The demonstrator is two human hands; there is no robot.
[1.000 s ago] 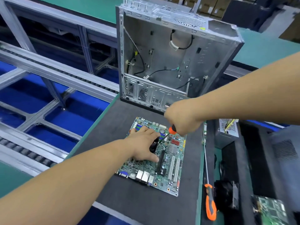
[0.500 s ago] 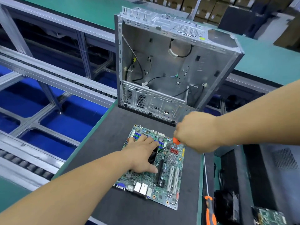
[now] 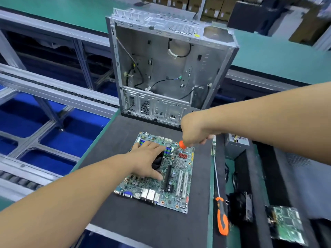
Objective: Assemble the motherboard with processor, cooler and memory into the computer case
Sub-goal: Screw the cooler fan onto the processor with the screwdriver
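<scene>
The motherboard [image 3: 166,178] is lying flat on the dark mat [image 3: 143,228], well inside its edges. The left hand [image 3: 148,158] is pressing a black cooler [image 3: 158,161] onto it, fingers spread. The right hand [image 3: 195,130] is gripping an orange-handled screwdriver [image 3: 180,144] above the board. The open computer case [image 3: 170,68] is standing at the mat's far edge.

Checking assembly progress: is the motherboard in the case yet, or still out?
Out. The motherboard lies flat on the dark mat, in front of the upright computer case, whose open interior holds only cables.
</scene>
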